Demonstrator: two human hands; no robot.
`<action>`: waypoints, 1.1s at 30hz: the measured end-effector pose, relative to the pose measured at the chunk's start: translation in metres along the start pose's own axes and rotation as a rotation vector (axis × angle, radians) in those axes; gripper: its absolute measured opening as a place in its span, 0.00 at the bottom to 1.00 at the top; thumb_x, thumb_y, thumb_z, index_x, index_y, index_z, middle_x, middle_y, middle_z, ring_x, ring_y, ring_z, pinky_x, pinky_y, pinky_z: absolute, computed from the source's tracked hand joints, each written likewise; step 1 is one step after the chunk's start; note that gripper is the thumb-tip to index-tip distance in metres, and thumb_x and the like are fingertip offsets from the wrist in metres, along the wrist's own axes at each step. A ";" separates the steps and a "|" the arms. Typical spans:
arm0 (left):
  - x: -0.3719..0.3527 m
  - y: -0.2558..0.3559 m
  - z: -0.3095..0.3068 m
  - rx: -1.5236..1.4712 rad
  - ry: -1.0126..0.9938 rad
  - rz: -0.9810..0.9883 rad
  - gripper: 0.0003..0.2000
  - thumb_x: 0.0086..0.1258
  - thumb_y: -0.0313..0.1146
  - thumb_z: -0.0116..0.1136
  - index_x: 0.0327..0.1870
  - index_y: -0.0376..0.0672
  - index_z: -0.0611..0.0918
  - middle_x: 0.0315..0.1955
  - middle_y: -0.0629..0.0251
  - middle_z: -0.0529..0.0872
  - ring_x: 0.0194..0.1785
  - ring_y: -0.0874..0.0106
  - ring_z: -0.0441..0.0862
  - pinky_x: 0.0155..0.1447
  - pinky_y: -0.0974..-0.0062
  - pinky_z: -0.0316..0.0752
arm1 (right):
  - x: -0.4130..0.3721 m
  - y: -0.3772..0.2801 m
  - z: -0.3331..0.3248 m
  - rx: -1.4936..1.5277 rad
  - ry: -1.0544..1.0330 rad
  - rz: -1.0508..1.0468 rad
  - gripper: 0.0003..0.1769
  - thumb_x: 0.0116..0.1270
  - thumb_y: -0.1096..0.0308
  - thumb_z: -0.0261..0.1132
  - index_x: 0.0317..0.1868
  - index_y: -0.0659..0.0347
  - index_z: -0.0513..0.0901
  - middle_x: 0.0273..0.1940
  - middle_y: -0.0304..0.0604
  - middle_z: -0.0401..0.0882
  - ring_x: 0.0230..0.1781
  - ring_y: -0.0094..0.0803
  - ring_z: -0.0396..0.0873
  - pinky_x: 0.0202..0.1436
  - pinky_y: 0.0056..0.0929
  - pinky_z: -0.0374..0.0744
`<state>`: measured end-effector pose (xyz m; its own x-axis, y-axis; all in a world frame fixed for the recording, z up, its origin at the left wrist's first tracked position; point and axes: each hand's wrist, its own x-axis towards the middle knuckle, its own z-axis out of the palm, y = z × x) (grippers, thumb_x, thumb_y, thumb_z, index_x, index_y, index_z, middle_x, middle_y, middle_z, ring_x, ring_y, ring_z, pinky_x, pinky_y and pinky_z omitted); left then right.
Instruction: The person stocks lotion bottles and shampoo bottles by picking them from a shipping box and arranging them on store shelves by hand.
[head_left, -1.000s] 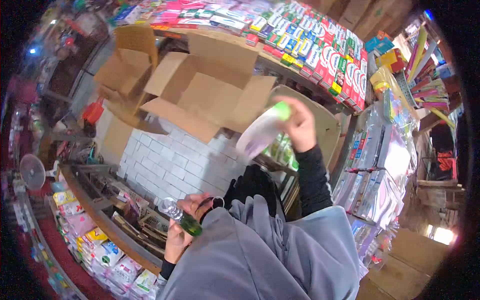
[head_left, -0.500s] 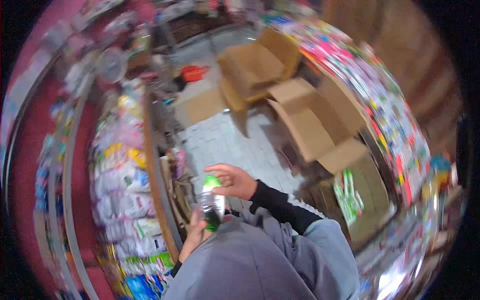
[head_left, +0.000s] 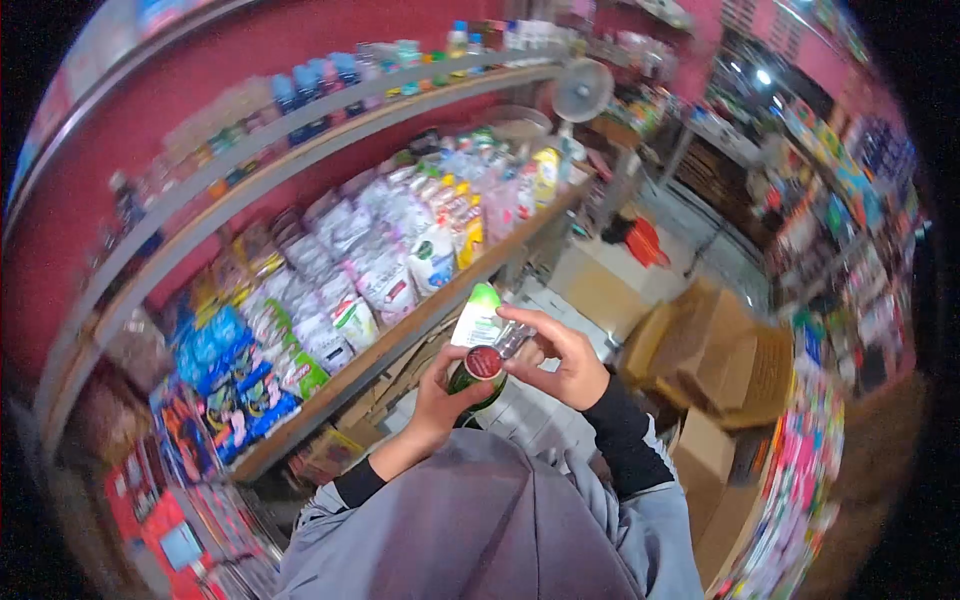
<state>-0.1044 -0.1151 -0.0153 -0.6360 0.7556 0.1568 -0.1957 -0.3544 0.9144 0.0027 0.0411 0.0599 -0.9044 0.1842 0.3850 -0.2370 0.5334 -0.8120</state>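
My left hand is wrapped round a dark green bottle with a round dark red cap facing up at me. My right hand pinches a small clear, shiny piece just beside the cap, its thumb reaching to the cap's edge. I cannot tell what that clear piece is. Directly beyond the fingers stands a white pack with a bright green top, overlapping the bottle in this view. Most of the bottle's lower body is hidden by my left hand and my grey clothing.
On the left, a wooden-edged shelf carries rows of packs and pouches. Bottles line a higher shelf. Open cardboard boxes stand on the right, near a red item on the floor. A round fan-like disc is farther back.
The view has swung left toward the stocked shelf. My hands have come closer together around the bottle, and its red cap now shows. My right hand has moved from the green top to the clear piece.
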 end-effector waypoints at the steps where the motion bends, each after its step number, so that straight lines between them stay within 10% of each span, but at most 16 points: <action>1: 0.000 0.002 0.005 0.066 0.024 0.075 0.19 0.53 0.25 0.70 0.45 0.42 0.76 0.46 0.68 0.76 0.53 0.75 0.72 0.59 0.76 0.64 | 0.008 0.005 -0.005 0.117 -0.048 -0.011 0.29 0.58 0.74 0.69 0.61 0.60 0.71 0.40 0.41 0.78 0.29 0.19 0.77 0.33 0.18 0.76; 19: -0.048 0.032 -0.016 0.460 0.679 0.592 0.21 0.51 0.32 0.73 0.45 0.41 0.78 0.44 0.62 0.74 0.53 0.69 0.71 0.58 0.71 0.63 | 0.129 -0.034 0.049 0.287 -0.855 -0.186 0.17 0.58 0.74 0.70 0.46 0.64 0.75 0.39 0.35 0.77 0.37 0.16 0.76 0.37 0.16 0.78; 27: -0.083 0.064 -0.088 0.291 0.736 0.716 0.20 0.60 0.27 0.61 0.54 0.37 0.75 0.49 0.63 0.71 0.55 0.71 0.70 0.61 0.74 0.66 | 0.186 -0.088 0.088 0.161 -0.766 -0.352 0.16 0.55 0.73 0.72 0.43 0.62 0.76 0.39 0.36 0.78 0.38 0.19 0.78 0.39 0.19 0.77; 28: -0.090 0.065 -0.101 0.160 0.761 0.702 0.22 0.64 0.41 0.58 0.53 0.35 0.74 0.51 0.62 0.73 0.56 0.69 0.72 0.60 0.70 0.67 | 0.196 -0.105 0.093 0.207 -0.712 -0.379 0.16 0.55 0.72 0.72 0.43 0.61 0.76 0.39 0.36 0.78 0.39 0.19 0.77 0.38 0.19 0.77; 33: -0.136 0.080 -0.195 0.054 0.886 0.688 0.13 0.68 0.28 0.45 0.51 0.35 0.75 0.49 0.60 0.72 0.54 0.69 0.73 0.53 0.67 0.77 | 0.282 -0.175 0.140 0.187 -0.402 -0.661 0.17 0.55 0.74 0.70 0.43 0.64 0.75 0.39 0.36 0.77 0.39 0.21 0.75 0.43 0.20 0.75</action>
<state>-0.1793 -0.3540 -0.0362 -0.9068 -0.2581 0.3332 0.4206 -0.5045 0.7540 -0.2608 -0.1156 0.2492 -0.6055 -0.4535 0.6540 -0.7929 0.2736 -0.5444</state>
